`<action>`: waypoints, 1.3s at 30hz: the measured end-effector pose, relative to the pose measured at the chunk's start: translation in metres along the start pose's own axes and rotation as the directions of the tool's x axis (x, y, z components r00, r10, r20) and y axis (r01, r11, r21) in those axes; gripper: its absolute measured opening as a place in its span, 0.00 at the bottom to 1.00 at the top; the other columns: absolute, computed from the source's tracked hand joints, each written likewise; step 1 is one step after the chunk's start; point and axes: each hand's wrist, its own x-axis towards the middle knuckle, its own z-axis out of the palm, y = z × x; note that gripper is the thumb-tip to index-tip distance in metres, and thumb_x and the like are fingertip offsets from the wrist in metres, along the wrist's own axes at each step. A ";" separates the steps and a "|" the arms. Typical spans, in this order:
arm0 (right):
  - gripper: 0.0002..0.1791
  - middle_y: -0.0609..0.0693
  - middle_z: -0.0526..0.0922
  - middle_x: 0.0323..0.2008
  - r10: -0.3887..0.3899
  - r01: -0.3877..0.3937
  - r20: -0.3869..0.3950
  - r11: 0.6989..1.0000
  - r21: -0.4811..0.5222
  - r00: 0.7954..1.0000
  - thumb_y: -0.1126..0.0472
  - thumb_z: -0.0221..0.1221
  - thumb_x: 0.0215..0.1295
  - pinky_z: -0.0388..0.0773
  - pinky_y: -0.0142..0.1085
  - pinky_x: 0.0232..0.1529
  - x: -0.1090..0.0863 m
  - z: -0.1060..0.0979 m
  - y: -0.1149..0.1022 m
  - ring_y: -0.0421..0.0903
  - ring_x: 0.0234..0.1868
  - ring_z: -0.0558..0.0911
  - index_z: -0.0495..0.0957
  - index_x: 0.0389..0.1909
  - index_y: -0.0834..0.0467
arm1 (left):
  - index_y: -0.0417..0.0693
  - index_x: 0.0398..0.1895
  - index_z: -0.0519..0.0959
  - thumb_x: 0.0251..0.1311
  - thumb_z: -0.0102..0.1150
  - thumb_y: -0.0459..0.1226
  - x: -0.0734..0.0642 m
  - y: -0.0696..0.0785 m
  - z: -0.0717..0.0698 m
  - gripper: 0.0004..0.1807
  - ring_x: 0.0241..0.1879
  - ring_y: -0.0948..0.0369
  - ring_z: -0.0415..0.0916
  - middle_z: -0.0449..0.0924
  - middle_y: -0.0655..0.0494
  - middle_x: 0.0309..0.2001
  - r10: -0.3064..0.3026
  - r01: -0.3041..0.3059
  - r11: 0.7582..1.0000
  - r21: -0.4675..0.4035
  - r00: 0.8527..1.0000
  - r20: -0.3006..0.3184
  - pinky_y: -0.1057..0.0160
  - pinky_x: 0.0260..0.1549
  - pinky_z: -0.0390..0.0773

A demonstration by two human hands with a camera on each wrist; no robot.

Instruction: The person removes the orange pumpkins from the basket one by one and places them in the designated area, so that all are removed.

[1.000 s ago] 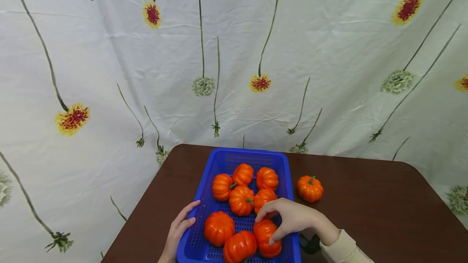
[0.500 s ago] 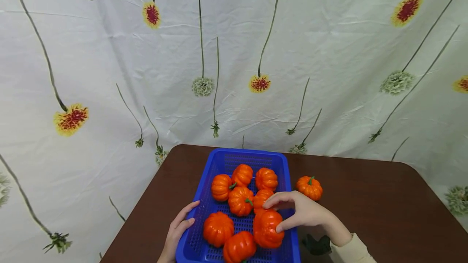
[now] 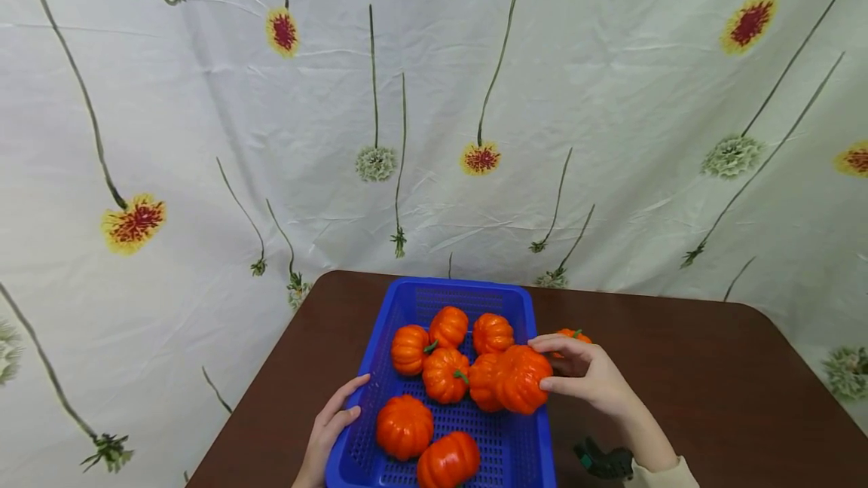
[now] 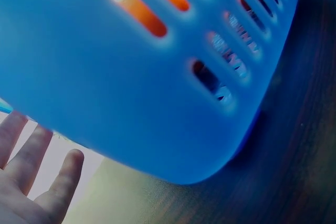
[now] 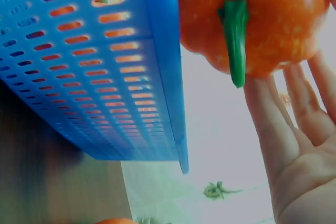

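My right hand (image 3: 600,382) grips a large orange toy pumpkin (image 3: 521,380) between thumb and fingers, raised over the right side of the blue plastic basket (image 3: 548,449). The right wrist view shows its green stem (image 5: 236,40) pointing down, and the pumpkin close above the basket's rim. My left hand (image 3: 331,428) rests at the basket's left rim. From the left wrist, its fingers (image 4: 65,179) look fairly straight beside the slotted wall (image 4: 131,87). Several pumpkins remain inside, among them one (image 3: 404,428) at the near left and another (image 3: 447,459) at the near middle.
Another small pumpkin (image 3: 576,335) lies on the dark brown table (image 3: 678,367) right of the basket, partly hidden by my right hand. A white flower-print cloth (image 3: 434,111) hangs behind the table. A dark strap (image 3: 603,462) is at my right wrist.
My right hand has lifted the large pumpkin from the near right of the basket, up and toward its right rim. The left hand has stayed at the left rim.
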 end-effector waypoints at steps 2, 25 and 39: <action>0.21 0.53 0.77 0.52 -0.001 0.001 -0.056 1.000 0.016 0.998 0.80 0.60 0.52 0.75 0.37 0.50 -0.004 -0.001 -0.001 0.46 0.54 0.76 0.73 0.49 0.74 | 0.37 0.66 0.61 0.68 0.41 0.36 0.000 0.000 0.000 0.25 0.51 0.51 0.73 0.70 0.55 0.56 0.001 -0.001 1.000 0.002 1.000 -0.001 0.55 0.44 0.77; 0.23 0.47 0.78 0.54 0.201 -0.252 -0.669 0.967 0.021 0.716 0.70 0.62 0.57 0.77 0.30 0.43 -0.059 -0.052 0.026 0.39 0.50 0.77 0.75 0.56 0.62 | 0.36 0.64 0.64 0.67 0.40 0.33 -0.001 0.000 0.005 0.23 0.49 0.51 0.74 0.73 0.53 0.55 0.031 -0.031 1.000 0.001 0.998 -0.057 0.56 0.42 0.78; 0.30 0.44 0.79 0.48 0.301 -0.347 -0.839 0.926 0.145 0.453 0.61 0.70 0.51 0.75 0.25 0.40 -0.095 -0.099 0.066 0.39 0.48 0.75 0.74 0.57 0.60 | 0.37 0.64 0.64 0.67 0.40 0.33 0.000 0.000 0.004 0.23 0.50 0.51 0.74 0.73 0.53 0.55 0.023 -0.024 1.000 -0.007 0.998 -0.051 0.56 0.43 0.77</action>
